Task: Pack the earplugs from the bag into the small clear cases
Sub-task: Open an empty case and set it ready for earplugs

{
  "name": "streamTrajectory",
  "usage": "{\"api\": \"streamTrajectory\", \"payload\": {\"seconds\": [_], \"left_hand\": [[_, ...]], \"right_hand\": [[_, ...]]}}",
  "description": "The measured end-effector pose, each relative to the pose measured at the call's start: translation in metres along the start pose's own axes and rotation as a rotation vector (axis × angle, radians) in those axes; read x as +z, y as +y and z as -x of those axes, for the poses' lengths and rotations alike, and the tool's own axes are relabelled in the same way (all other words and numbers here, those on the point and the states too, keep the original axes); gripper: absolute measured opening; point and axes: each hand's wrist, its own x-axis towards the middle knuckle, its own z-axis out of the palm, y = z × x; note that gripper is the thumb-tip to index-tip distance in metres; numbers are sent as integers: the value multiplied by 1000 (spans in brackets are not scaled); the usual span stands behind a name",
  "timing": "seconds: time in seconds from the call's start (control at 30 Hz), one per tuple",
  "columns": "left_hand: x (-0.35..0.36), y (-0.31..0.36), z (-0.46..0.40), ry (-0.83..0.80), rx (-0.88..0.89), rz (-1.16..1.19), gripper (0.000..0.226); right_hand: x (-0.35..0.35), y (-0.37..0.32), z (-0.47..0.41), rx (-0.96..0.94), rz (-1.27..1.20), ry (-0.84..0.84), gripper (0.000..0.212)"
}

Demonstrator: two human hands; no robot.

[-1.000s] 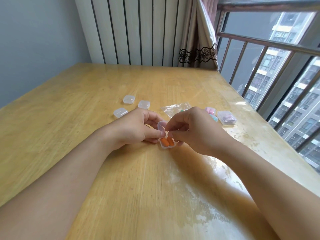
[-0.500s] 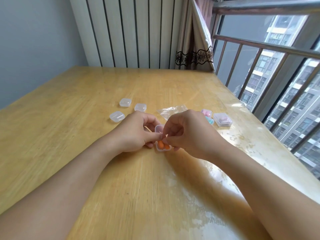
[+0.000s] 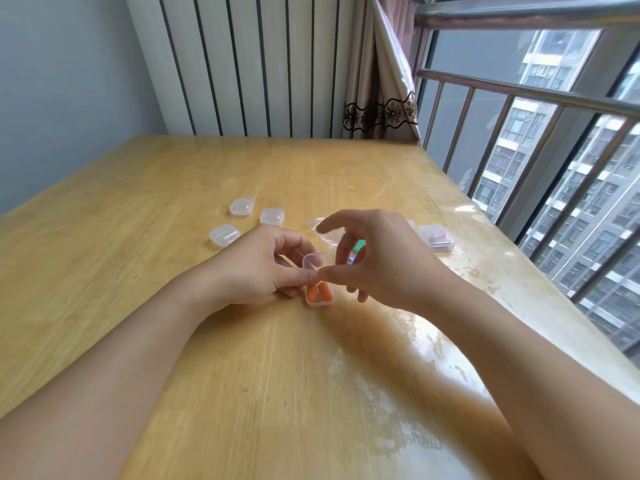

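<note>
A small clear case (image 3: 319, 295) lies on the wooden table (image 3: 138, 216) with two orange earplugs (image 3: 318, 292) in its base and its lid (image 3: 314, 262) standing up. My left hand (image 3: 263, 271) grips the case from the left, thumb across its hinge side. My right hand (image 3: 377, 261) hovers just right of it with fingers loosely spread and the index raised; its thumb tip meets my left thumb at the case. The clear bag (image 3: 327, 232) lies behind my right hand, mostly hidden, with a green earplug (image 3: 361, 243) showing.
Three shut empty clear cases (image 3: 241, 206) (image 3: 272, 216) (image 3: 224, 234) sit behind my left hand. A stack of filled cases (image 3: 437, 238) stands at the right near the table edge. Railing and window run along the right, a radiator and curtain at the back.
My right hand has opened and lifted its fingers away from the case, where it was pinched close before. The orange earplugs now lie in the base. My left hand keeps its hold.
</note>
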Motion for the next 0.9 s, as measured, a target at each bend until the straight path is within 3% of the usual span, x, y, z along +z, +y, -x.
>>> {"api": "streamTrajectory", "payload": {"seconds": [0.13,0.23,0.33,0.43,0.6,0.7,0.8,0.9], "left_hand": [[-5,2,2,-40,-21,4,19],[-14,7,8,-173,-42,64,47],[-7,9,12,-174,-2,-105,65],[7,6,9,-112,96,-218,54],[9,4,8,-23,158,-186,33],[8,2,6,-17,148,-110,23],[4,4,5,3,132,-11,15],[2,8,4,28,111,125,24]], "right_hand": [[2,4,-1,-35,87,-13,14],[2,5,-3,-70,124,6,7],[3,3,-1,-106,144,5,6],[2,1,-1,-159,159,-15,17],[-8,1,2,-285,312,-127,16],[-11,3,2,-316,348,-170,26],[-8,6,-2,-393,378,-82,25],[-7,10,-4,-461,323,41,12]]}}
